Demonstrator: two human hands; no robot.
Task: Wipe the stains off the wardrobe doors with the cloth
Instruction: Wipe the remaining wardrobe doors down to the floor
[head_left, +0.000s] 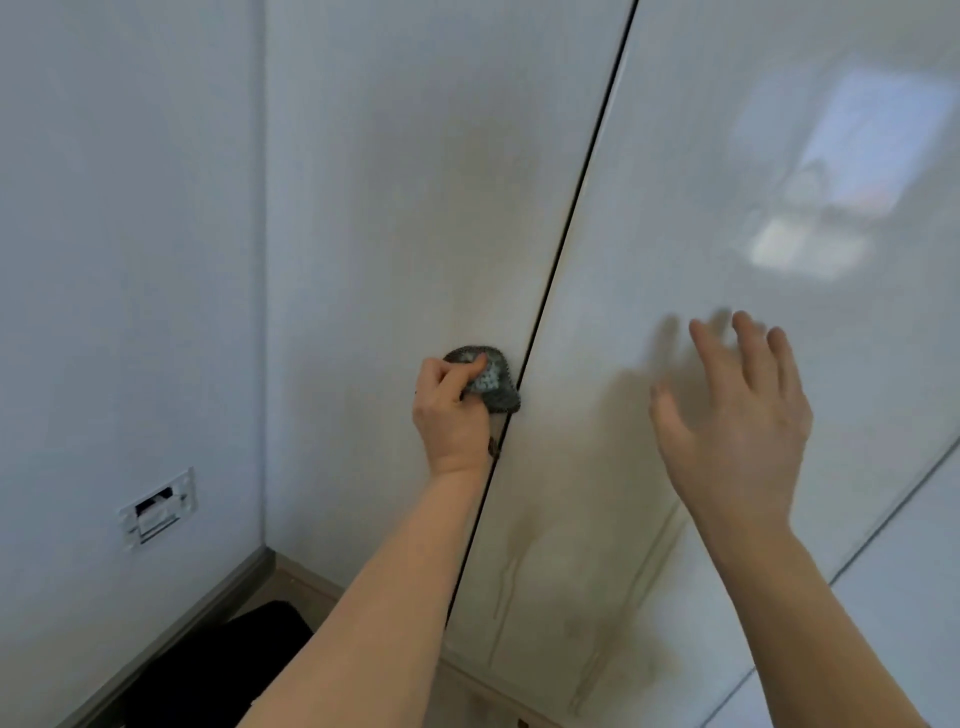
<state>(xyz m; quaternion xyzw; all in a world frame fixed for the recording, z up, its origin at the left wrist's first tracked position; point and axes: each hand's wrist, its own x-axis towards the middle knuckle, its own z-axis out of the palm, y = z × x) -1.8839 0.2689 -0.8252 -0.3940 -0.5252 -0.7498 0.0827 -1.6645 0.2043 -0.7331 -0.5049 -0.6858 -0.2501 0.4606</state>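
My left hand (451, 410) grips a bunched grey-green cloth (491, 379) and presses it against the left wardrobe door (415, 182), right at the dark gap between the doors. My right hand (737, 415) is spread with straight fingers on or just in front of the glossy right wardrobe door (727, 156); contact cannot be told. Brownish stains and drip streaks (550, 587) mark the lower part of the right door, below both hands.
A white wall (130, 260) stands to the left with an open socket box (158, 506) low down. A grey skirting board (208, 603) runs along the floor. A black object (228, 670) lies on the floor near the corner.
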